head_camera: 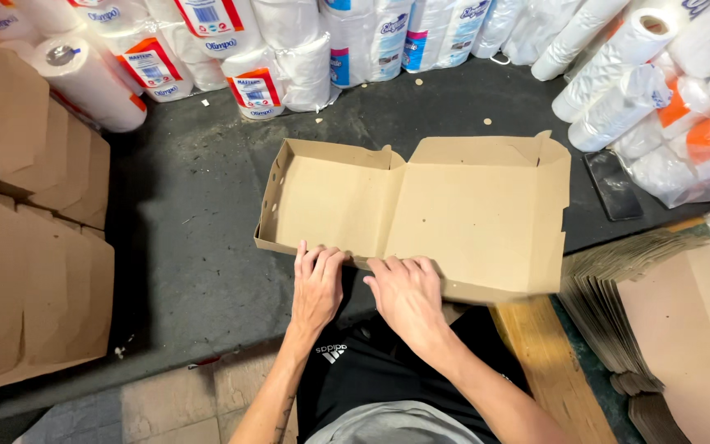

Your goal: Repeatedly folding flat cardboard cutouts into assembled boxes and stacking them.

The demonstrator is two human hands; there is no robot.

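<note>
Both your hands are down on the near edge of the cardboard box [417,214], side by side and nearly touching. Left hand [318,284] lies flat with the fingers spread over the near wall of the left half, and right hand [408,296] is pressing down on the near flap right by the centre fold. Neither one is really clamped on anything, just open palms and fingertips pushing on the cardboard.

Looks like you're about halfway on this one. The box lies open in front of you on the dark surface [191,238]; the left half already has its far and left walls standing, with the corner tabs tucked. The right half has its far and right walls up too, but the near edge under your hands still lies flat, so that wall and the closing are what's left, I'd guess.

Around you: a stack of flat cardboard blanks [659,321] on the near right, a pile of folded boxes [26,247] on the left, and wrapped paper towel rolls [265,57] packed along the far side and right. A dark phone [612,185] sits just right of the box.
</note>
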